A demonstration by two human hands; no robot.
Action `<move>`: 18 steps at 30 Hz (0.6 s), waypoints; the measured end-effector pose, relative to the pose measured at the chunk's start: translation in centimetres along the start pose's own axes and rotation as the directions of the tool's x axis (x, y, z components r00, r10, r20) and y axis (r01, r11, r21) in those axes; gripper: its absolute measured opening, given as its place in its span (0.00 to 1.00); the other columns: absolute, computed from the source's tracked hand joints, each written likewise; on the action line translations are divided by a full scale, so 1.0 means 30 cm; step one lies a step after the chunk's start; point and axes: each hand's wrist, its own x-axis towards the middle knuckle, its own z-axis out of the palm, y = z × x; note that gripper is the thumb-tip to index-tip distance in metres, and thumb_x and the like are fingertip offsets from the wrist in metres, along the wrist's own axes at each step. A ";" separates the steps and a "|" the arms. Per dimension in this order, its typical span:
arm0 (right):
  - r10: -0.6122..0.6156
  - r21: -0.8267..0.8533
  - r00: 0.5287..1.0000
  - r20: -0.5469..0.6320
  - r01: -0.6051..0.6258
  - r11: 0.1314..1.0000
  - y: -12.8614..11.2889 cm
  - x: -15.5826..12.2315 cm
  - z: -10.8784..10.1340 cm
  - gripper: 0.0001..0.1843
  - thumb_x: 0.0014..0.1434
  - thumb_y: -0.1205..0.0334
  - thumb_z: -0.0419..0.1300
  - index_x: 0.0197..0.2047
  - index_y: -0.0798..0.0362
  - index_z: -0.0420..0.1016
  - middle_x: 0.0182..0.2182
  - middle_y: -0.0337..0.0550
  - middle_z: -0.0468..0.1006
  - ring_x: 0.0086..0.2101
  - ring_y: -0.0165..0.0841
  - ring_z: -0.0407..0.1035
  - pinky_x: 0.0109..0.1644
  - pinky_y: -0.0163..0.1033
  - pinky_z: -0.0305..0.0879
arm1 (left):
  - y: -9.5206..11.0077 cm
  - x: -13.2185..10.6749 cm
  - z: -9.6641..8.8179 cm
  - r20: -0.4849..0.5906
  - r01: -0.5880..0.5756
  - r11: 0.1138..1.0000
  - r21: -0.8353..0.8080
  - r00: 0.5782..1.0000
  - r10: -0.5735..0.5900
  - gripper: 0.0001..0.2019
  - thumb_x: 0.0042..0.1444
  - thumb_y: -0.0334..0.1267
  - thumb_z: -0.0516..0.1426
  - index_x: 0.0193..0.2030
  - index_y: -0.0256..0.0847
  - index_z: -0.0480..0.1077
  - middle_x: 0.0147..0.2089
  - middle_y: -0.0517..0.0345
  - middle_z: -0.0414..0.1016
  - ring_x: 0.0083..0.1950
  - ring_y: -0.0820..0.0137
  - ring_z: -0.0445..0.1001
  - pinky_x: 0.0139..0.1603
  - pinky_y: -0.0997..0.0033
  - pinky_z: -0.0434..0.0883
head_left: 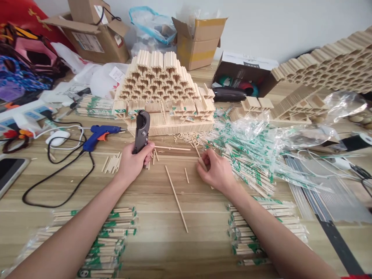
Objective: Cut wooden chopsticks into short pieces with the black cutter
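My left hand is closed round a dark grey hand-held cutter, its hooked head pointing up. A thin wooden chopstick reaches rightward from beside my left thumb; whether the fingers grip it is unclear. My right hand pinches another chopstick, slanted between thumb and fingers. On the table between my forearms lie a long loose chopstick and a short cut piece. More short pieces sit left of my left hand, some partly hidden under it.
A stacked chopstick structure stands ahead. Wrapped chopsticks lie in bundles under both forearms, with a wrapper pile on the right. A blue glue gun and its looping black cable are left. A larger lattice structure rises right.
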 end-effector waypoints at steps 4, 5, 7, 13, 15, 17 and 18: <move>0.016 -0.090 1.000 0.017 -0.014 0.996 -0.007 -0.003 -0.002 0.07 0.57 0.58 0.59 0.37 0.49 0.66 0.29 0.43 0.77 0.24 0.36 0.67 0.29 0.39 0.55 | 0.018 -0.009 0.008 -0.051 0.008 0.998 0.060 0.999 -0.005 0.11 0.57 0.44 0.64 0.32 0.40 0.71 0.21 0.64 0.62 0.21 0.76 0.61 0.20 0.75 0.61; 0.020 -0.102 1.000 0.014 -0.019 0.995 -0.006 -0.003 -0.001 0.06 0.58 0.58 0.59 0.36 0.50 0.66 0.29 0.43 0.77 0.24 0.35 0.67 0.29 0.39 0.55 | 0.021 -0.011 0.010 -0.055 0.010 0.997 0.077 0.998 -0.006 0.11 0.57 0.44 0.64 0.32 0.40 0.71 0.21 0.64 0.62 0.21 0.76 0.61 0.20 0.75 0.61; 0.026 -0.098 1.000 0.003 -0.025 0.995 -0.001 -0.003 0.002 0.06 0.58 0.58 0.59 0.35 0.50 0.66 0.28 0.43 0.76 0.24 0.35 0.66 0.29 0.39 0.55 | 0.024 -0.017 0.013 -0.052 0.009 0.994 0.107 0.999 -0.003 0.11 0.57 0.44 0.64 0.33 0.40 0.72 0.21 0.64 0.62 0.22 0.75 0.61 0.21 0.75 0.61; 0.025 0.431 0.997 0.070 -0.053 0.901 0.000 -0.006 0.001 0.08 0.60 0.55 0.60 0.35 0.50 0.69 0.24 0.38 0.72 0.23 0.31 0.64 0.29 0.37 0.60 | 0.024 -0.027 0.016 -0.037 -0.010 0.991 0.130 0.999 0.015 0.12 0.58 0.46 0.64 0.32 0.39 0.72 0.22 0.63 0.62 0.22 0.75 0.61 0.21 0.74 0.62; 0.039 0.644 0.989 0.142 -0.122 0.755 -0.012 -0.009 -0.004 0.12 0.62 0.51 0.61 0.38 0.50 0.70 0.26 0.39 0.75 0.24 0.31 0.66 0.27 0.36 0.61 | 0.023 -0.028 0.017 -0.043 -0.018 0.994 0.105 0.999 0.023 0.12 0.57 0.46 0.64 0.32 0.40 0.71 0.22 0.63 0.62 0.22 0.75 0.61 0.21 0.74 0.61; 0.044 0.754 0.972 0.229 -0.206 0.624 -0.025 -0.010 -0.007 0.15 0.62 0.47 0.62 0.39 0.50 0.70 0.26 0.40 0.76 0.25 0.32 0.68 0.26 0.36 0.62 | 0.022 -0.029 0.018 -0.049 -0.023 0.997 0.077 0.998 0.027 0.12 0.58 0.46 0.64 0.32 0.40 0.71 0.22 0.63 0.62 0.22 0.75 0.62 0.21 0.74 0.61; 0.041 0.778 0.964 0.264 -0.238 0.581 -0.031 -0.010 -0.009 0.16 0.61 0.46 0.63 0.39 0.50 0.70 0.25 0.39 0.75 0.25 0.32 0.69 0.26 0.36 0.62 | 0.022 -0.030 0.018 -0.050 -0.024 0.998 0.064 0.998 0.027 0.12 0.58 0.46 0.64 0.31 0.40 0.71 0.22 0.63 0.62 0.22 0.75 0.62 0.21 0.74 0.61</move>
